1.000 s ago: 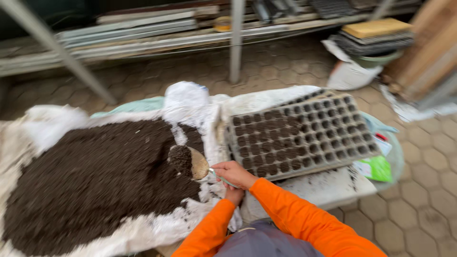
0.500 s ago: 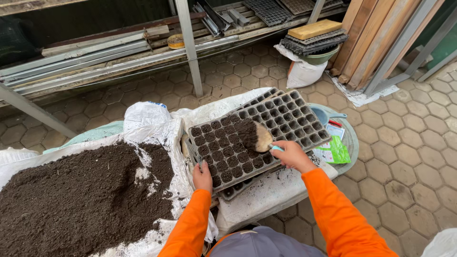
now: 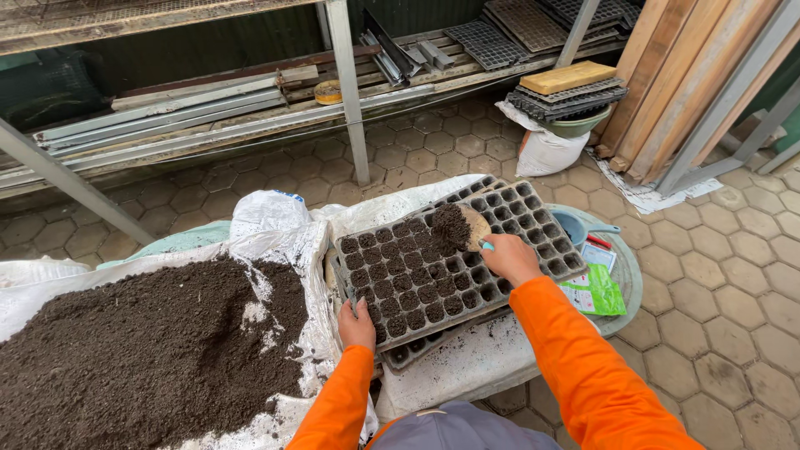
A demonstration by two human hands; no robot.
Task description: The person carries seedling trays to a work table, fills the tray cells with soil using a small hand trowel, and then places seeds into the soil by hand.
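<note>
The right hand (image 3: pixel 510 257) is clamped on a scoop (image 3: pixel 467 227) of soil over the seed tray (image 3: pixel 450 258). The left hand (image 3: pixel 357 323) grips the tray's near-left edge, right of the soil heap (image 3: pixel 142 350).

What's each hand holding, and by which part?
Right hand grips a soil-loaded trowel by its light-blue handle. Left hand holds the near-left edge of the seedling tray.

A dark plastic seed tray (image 3: pixel 454 258) lies flat and slantwise on a white sheet, its grid of small square cells packed with dark soil across the near, left part, while the far right rows stand unfilled. A small trowel (image 3: pixel 467 227) with a pale handle is tipped over the tray's middle, its blade heaped with dark soil that spills onto the cells beneath.
</note>
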